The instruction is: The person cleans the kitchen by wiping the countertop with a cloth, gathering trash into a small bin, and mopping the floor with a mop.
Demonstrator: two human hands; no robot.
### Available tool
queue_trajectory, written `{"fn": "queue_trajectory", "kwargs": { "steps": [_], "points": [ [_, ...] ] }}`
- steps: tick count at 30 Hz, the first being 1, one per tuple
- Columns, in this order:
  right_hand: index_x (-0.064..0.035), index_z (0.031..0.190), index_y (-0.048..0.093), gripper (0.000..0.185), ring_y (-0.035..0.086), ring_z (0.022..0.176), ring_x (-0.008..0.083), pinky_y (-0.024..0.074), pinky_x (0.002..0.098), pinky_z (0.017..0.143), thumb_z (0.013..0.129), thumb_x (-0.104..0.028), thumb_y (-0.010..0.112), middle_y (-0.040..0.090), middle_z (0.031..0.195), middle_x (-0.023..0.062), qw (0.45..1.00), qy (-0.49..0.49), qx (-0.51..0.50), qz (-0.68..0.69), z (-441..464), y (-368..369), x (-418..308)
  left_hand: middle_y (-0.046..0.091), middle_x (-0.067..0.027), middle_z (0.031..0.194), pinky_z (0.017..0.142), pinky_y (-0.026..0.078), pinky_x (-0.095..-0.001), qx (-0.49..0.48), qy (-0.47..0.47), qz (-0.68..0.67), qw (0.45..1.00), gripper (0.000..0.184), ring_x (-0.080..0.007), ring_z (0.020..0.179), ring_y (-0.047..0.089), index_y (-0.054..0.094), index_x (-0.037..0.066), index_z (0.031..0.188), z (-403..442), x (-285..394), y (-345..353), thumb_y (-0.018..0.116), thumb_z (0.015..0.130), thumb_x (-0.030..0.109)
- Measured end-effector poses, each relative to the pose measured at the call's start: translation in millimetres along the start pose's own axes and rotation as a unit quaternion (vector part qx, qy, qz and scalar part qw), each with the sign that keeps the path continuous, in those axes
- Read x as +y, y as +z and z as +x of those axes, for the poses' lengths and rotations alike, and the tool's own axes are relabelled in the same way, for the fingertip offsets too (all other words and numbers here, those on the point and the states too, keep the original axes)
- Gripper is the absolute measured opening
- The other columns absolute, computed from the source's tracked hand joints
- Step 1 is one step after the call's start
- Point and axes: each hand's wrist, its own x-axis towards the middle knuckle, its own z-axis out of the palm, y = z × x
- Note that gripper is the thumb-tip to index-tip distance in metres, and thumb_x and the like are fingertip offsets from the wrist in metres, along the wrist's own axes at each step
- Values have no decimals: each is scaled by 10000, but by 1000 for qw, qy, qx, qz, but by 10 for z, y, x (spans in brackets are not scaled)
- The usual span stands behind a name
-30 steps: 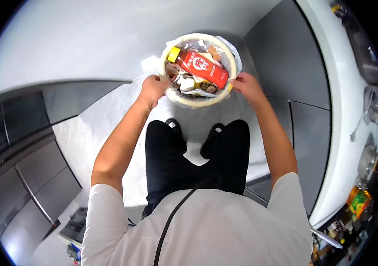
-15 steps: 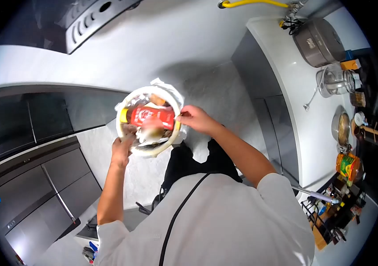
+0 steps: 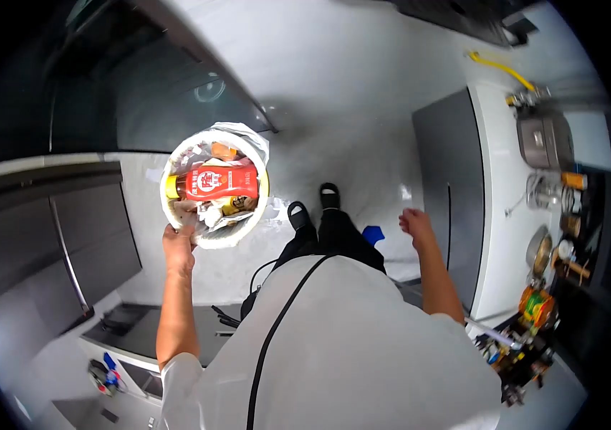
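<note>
A round waste bin (image 3: 263, 208) with a white liner bag over its rim hangs over the floor, tilted so that its contents show. My left hand (image 3: 179, 247) grips its near-left rim, thumb inside. On top of the rubbish lies a red squeeze bottle (image 3: 230, 182) with a yellow cap, on its side. Around it are an orange piece (image 3: 224, 151), crumpled wrappers and a yellow packet (image 3: 237, 204). Well to the right, my right hand (image 3: 414, 221) is in the air near the grey cabinet, its fingers loosely bent and nothing visible in them.
Along the right runs a white counter (image 3: 495, 251) with a rice cooker (image 3: 545, 141), a glass jar (image 3: 545, 190), a metal bowl (image 3: 538, 251) and several bottles. Dark cabinets (image 3: 98, 222) stand left. A blue object (image 3: 373, 234) lies by my slippered feet.
My right hand has let go of the bin's rim and moved right. The left hand still carries the bin, now slightly further left. The view has turned, and my feet have come into sight.
</note>
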Motion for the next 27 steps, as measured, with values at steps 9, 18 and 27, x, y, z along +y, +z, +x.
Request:
{"fn": "queue_trajectory", "kwargs": {
  "steps": [9,18,27],
  "points": [
    [29,1152,646,324,638,761,160,523,295,653,979,-245,631,687,928,91,970,19,-76,-231,1150,-663,-640,675,-156,1050,686,617,-352,110,-85,-50,989,358,-240,810,705,541,-46,1196,-266,90,359,619,851,14],
    [-4,1087,665,262,574,709,127,462,298,611,974,-237,626,625,813,33,961,-81,-100,-245,1929,-362,-1945,671,-141,1034,664,606,-368,180,-128,-79,972,342,-237,812,703,526,-28,1176,-203,-48,599,629,852,12],
    [-30,1099,651,290,638,766,169,525,307,657,920,-259,656,670,903,76,910,24,-209,-358,2211,-61,-1444,681,-177,1021,655,604,-391,187,-106,-116,970,366,-258,805,702,561,-79,1169,91,-488,591,660,836,37]
  ]
}}
